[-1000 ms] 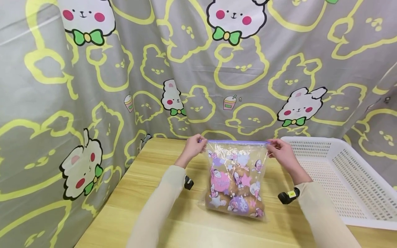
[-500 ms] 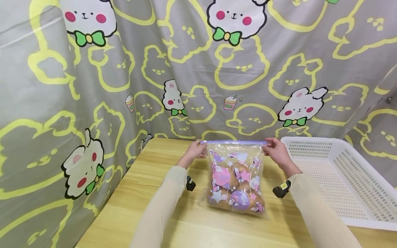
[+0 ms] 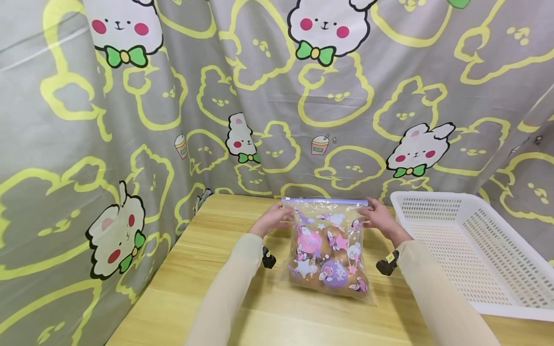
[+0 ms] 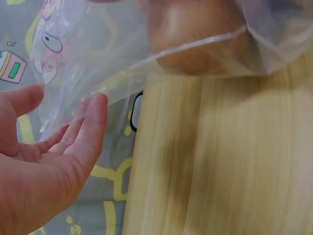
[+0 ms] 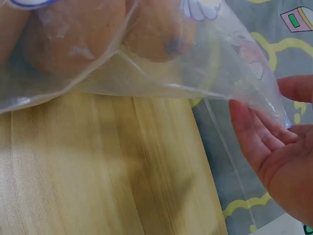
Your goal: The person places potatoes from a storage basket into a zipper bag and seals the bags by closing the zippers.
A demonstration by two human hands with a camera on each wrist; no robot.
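A clear zip bag (image 3: pixel 322 240) stands on the table in the head view, printed with pink and purple cartoon figures and stars. Its purple zip strip (image 3: pixel 324 200) runs along the top, with a small white slider near the left end. Several brown rounded things (image 4: pixel 198 36) fill its lower part; their kind is unclear through the plastic. My left hand (image 3: pixel 273 218) holds the bag's upper left edge, thumb on one side and fingers on the other. At the upper right edge, my right hand (image 3: pixel 381 220) holds the plastic between thumb and fingers.
To the right sits a white perforated plastic basket (image 3: pixel 467 254), close to the right forearm. The wooden table (image 3: pixel 190 298) meets a grey patterned curtain (image 3: pixel 268 110) at the back and left. A black wrist camera (image 3: pixel 387 263) hangs under the right wrist.
Both hands have slid inward and a little down from the zip strip's ends to the bag's side edges. The white slider has come into view at the left end.
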